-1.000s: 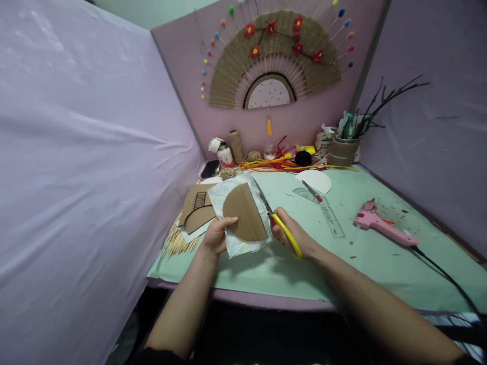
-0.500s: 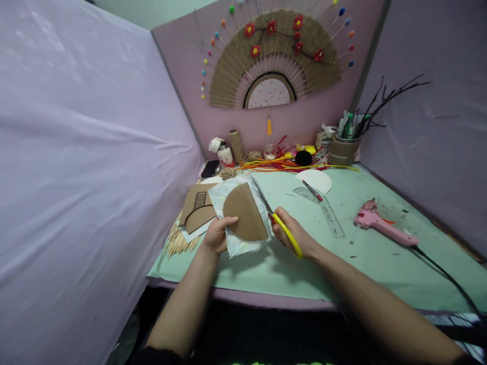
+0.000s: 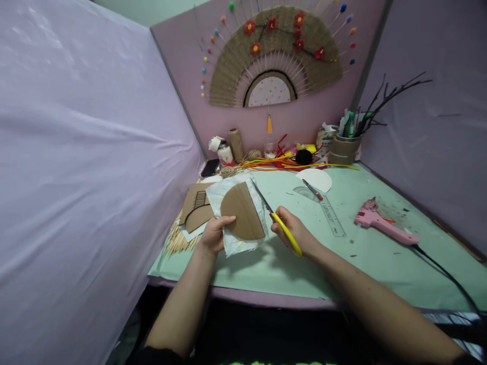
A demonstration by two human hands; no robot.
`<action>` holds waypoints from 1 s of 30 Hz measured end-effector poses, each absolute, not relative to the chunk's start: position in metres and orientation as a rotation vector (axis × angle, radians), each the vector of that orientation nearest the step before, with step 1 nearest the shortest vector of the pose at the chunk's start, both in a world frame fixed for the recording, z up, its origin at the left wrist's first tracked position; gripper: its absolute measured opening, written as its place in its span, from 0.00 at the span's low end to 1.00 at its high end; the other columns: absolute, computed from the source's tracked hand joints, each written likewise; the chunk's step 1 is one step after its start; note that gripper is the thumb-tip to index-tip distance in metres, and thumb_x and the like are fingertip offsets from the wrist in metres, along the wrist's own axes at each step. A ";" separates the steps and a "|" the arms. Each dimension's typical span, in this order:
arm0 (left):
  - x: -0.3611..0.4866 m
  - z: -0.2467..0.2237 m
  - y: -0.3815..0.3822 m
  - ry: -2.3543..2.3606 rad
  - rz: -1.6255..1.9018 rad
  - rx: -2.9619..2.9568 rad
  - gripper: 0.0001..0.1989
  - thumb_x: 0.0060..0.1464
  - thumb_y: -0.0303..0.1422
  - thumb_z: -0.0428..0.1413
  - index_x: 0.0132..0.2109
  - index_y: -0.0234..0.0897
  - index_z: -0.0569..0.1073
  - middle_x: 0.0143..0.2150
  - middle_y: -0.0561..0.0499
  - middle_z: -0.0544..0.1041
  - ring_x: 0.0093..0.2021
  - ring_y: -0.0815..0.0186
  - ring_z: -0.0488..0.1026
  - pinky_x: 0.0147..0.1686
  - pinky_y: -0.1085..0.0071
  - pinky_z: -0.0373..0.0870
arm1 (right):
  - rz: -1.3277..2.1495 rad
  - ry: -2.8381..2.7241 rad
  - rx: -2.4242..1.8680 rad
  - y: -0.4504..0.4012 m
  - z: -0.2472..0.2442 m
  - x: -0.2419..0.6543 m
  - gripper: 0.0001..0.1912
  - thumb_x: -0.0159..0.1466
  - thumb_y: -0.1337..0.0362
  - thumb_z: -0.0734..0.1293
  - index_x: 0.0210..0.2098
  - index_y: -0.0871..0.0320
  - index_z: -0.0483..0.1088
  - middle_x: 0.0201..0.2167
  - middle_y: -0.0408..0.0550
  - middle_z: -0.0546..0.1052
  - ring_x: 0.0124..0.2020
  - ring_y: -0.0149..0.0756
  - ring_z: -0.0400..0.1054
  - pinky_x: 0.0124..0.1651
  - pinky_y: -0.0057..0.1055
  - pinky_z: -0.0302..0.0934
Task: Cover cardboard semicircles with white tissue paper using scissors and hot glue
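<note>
My left hand [image 3: 216,233] grips a brown cardboard half-disc [image 3: 245,215] together with a pale patterned cloth [image 3: 238,247] behind it, thumb on the cardboard's face. The cloth sticks out past the cardboard on all sides. In my right hand [image 3: 291,228] is a pair of scissors [image 3: 283,230] with yellow handles. Its blades point up and left, along the cloth's right edge near the upper corner. Whether the blades touch the cloth I cannot tell. Both pieces are held above the green table.
Cardboard pieces [image 3: 194,195] lie on thin wooden sticks [image 3: 175,243] at the left. On the right are a pink glue gun [image 3: 386,228], a clear ruler [image 3: 333,218], a pen [image 3: 312,189] and a white paper shape [image 3: 319,178]. Pipe cleaners [image 3: 262,163] and a branch-filled pot [image 3: 343,150] stand behind.
My left hand has shifted the cardboard and cloth slightly left. The scissors stay at the cloth's right side, with a little more space between the handles and the cloth.
</note>
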State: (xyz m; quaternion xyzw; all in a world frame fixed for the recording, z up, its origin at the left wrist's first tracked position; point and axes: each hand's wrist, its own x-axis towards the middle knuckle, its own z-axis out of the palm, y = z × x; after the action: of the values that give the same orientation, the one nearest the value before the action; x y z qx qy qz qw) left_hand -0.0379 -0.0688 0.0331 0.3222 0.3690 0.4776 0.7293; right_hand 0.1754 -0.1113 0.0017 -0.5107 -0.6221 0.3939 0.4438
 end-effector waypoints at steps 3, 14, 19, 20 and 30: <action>-0.043 0.037 -0.068 0.831 1.050 0.735 0.19 0.33 0.24 0.65 0.39 0.31 0.79 0.32 0.45 0.83 0.44 0.47 0.80 0.47 0.54 0.77 | 0.973 -1.549 -1.264 -0.112 0.001 0.176 0.19 0.57 0.47 0.63 0.28 0.53 0.52 0.21 0.35 0.59 0.23 0.29 0.50 0.27 0.28 0.47; -0.048 0.036 -0.072 0.886 0.942 0.782 0.21 0.30 0.24 0.66 0.39 0.29 0.79 0.32 0.43 0.83 0.36 0.49 0.81 0.41 0.57 0.78 | 1.065 -1.653 -1.083 -0.117 0.001 0.176 0.24 0.62 0.38 0.57 0.33 0.52 0.51 0.22 0.36 0.59 0.23 0.29 0.51 0.26 0.28 0.48; -0.053 0.037 -0.071 0.871 0.937 0.801 0.22 0.28 0.24 0.68 0.38 0.30 0.79 0.32 0.44 0.83 0.31 0.54 0.81 0.36 0.62 0.78 | 1.087 -1.661 -1.050 -0.118 0.002 0.177 0.25 0.61 0.36 0.57 0.34 0.52 0.51 0.23 0.36 0.60 0.23 0.30 0.51 0.26 0.28 0.49; -0.055 0.038 -0.070 0.870 0.935 0.811 0.22 0.28 0.24 0.68 0.38 0.30 0.79 0.32 0.44 0.83 0.31 0.54 0.80 0.35 0.62 0.78 | 1.091 -1.662 -1.047 -0.118 0.002 0.177 0.26 0.61 0.35 0.57 0.34 0.52 0.51 0.23 0.36 0.60 0.23 0.30 0.51 0.26 0.28 0.49; -0.062 0.041 -0.069 0.888 0.875 0.867 0.22 0.30 0.24 0.68 0.40 0.30 0.79 0.32 0.44 0.83 0.32 0.55 0.80 0.32 0.68 0.76 | 1.086 -1.660 -1.053 -0.117 0.000 0.178 0.30 0.59 0.30 0.55 0.33 0.52 0.51 0.21 0.36 0.59 0.22 0.29 0.51 0.25 0.28 0.48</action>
State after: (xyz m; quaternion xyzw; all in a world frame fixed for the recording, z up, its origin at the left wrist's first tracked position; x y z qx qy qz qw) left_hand -0.0622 -0.0691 0.0408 0.3928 0.4028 0.3967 0.7253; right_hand 0.1775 -0.1166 -0.0002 -0.4227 -0.6662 0.4358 0.4331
